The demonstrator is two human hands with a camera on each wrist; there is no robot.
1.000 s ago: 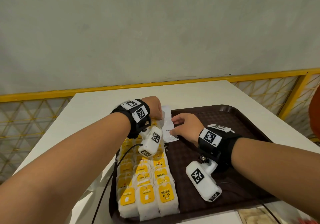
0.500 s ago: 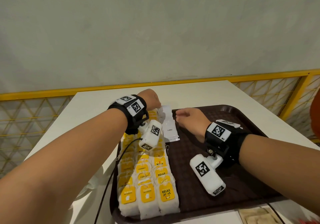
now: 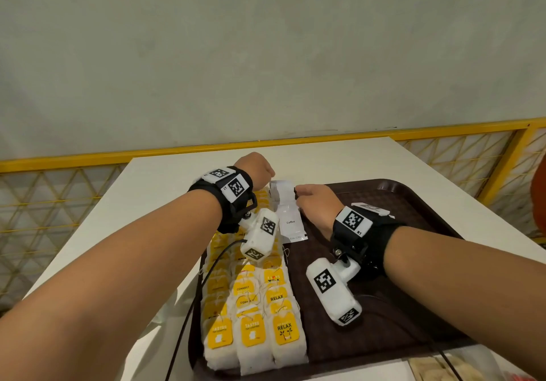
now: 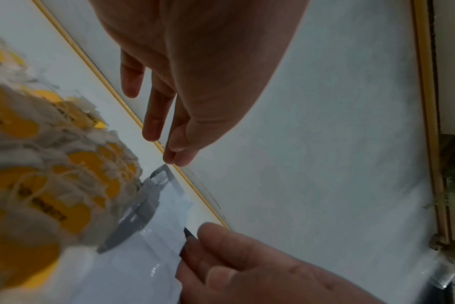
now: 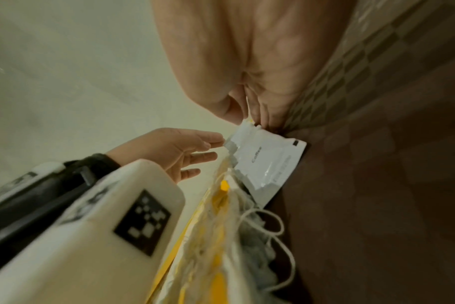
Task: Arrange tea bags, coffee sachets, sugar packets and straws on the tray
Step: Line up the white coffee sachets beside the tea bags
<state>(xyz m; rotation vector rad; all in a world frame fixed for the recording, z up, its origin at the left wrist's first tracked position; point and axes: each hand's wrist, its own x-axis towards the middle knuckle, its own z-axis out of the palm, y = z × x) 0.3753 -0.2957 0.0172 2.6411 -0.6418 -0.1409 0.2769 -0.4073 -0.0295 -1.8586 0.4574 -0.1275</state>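
Observation:
A white coffee sachet [image 3: 289, 218] lies on the brown tray [image 3: 399, 233] beside rows of yellow-tagged tea bags [image 3: 251, 321] that fill the tray's left side. My right hand [image 3: 313, 203] pinches the sachet's far right corner between thumb and fingers [image 5: 247, 115]. My left hand [image 3: 260, 171] reaches over the tea bags with its fingers straight. In the left wrist view its thumb and index tips [image 4: 174, 156] sit at the sachet's [image 4: 143, 267] far left corner. The right wrist view shows a left fingertip [image 5: 218, 142] touching that corner of the sachet [image 5: 268, 162].
The tray sits on a white table [image 3: 177, 180] with a yellow mesh railing [image 3: 325, 141] and a grey wall behind it. A pale wooden item [image 3: 437, 369] lies just off the tray's near right corner. The tray's right half shows bare brown surface.
My right hand slid from the sachet's middle to its far end. The left hand moved slightly farther away too. The sachet stays beside the tea bags.

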